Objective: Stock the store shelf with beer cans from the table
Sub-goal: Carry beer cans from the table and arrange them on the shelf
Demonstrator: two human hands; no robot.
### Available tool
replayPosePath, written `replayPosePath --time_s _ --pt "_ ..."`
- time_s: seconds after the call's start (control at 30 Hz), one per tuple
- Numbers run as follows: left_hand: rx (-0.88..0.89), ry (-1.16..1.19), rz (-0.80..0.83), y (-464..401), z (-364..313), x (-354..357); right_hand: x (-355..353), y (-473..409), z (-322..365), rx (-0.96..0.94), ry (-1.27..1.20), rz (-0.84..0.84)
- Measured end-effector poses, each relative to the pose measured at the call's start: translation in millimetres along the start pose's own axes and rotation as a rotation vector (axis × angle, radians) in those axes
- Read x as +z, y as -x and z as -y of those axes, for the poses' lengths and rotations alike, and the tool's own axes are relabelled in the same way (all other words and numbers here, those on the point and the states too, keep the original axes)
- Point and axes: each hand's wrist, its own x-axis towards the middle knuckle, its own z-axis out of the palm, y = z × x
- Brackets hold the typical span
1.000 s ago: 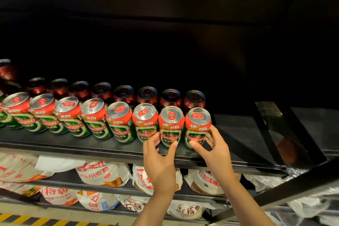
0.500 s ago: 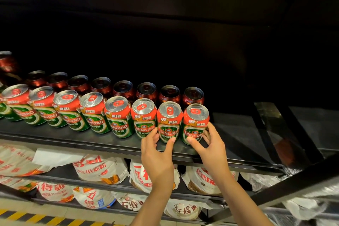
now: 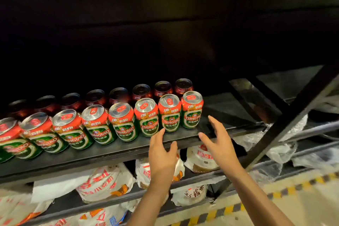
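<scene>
Several red-and-green Tsingtao beer cans stand in a front row on the dark shelf, with a second row of cans behind them in shadow. The rightmost front can ends the row. My left hand hovers just below the front cans with fingers spread, holding nothing. My right hand is off to the right of the last can, fingers straight and apart, empty. Neither hand touches a can.
To the right of the cans the shelf surface is bare. A black diagonal frame bar crosses at the right. White printed bags fill the lower shelves. A yellow-black floor stripe runs at the bottom right.
Both hands have let go of the two rightmost front cans and pulled back from the shelf with fingers opened. The view has swung to the right.
</scene>
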Motion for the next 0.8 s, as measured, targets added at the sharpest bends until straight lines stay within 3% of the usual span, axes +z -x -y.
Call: replayPosePath --time_s 0.23,0.53,0.63,0.8 --pt "0.298 -0.456 0.490 28.7 -8.0 -31.8 -38.8 145.3 -14.7 0.160 0.297 -0.126" --pt "0.678 -0.477 1.195 188.3 -21.9 27.0 -73.5 424.4 -30.1 0.747 0.423 -0.481" --pt "0.866 -0.477 1.392 263.5 -31.6 35.9 -71.3 507.8 -13.7 0.878 0.384 -0.641" --pt "0.978 -0.350 1.656 400.3 -44.4 26.8 -60.3 637.7 18.4 1.029 0.316 -0.834"
